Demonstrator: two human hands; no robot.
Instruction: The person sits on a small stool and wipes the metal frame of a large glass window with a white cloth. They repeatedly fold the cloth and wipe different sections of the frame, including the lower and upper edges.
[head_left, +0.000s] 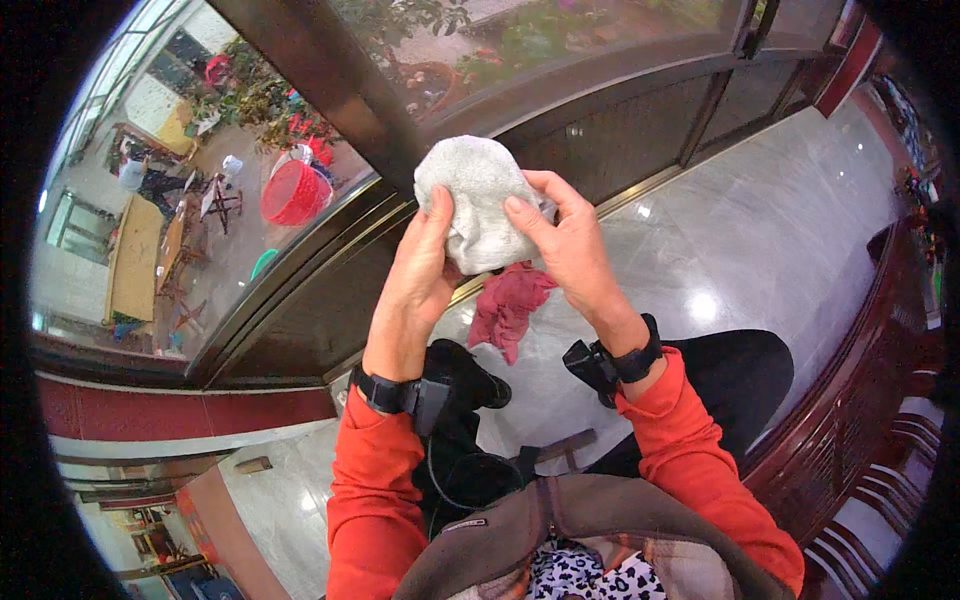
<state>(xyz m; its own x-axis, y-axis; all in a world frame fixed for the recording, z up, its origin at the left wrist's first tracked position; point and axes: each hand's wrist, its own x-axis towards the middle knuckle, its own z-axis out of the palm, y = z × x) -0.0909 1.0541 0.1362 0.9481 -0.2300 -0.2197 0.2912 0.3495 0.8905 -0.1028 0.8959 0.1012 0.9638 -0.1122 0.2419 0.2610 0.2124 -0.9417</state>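
A pale grey-white cloth (480, 202), folded or bunched up, is held between both hands in front of the window frame. My left hand (424, 262) grips its left lower edge, thumb on top. On the cloth's right side, my right hand (570, 232) pinches it with the thumb over the face and the fingers behind. A crumpled dark red cloth (511, 307) lies below on the floor, near my black shoe. Both wrists wear black straps with small devices.
A glass window with a dark frame (382, 97) stands ahead. Through the glass show a red tub (296, 193), tables and plants. Grey glossy tiles (697, 247) cover the floor. Dark wooden furniture (840, 420) stands at my right. A cable hangs near my lap.
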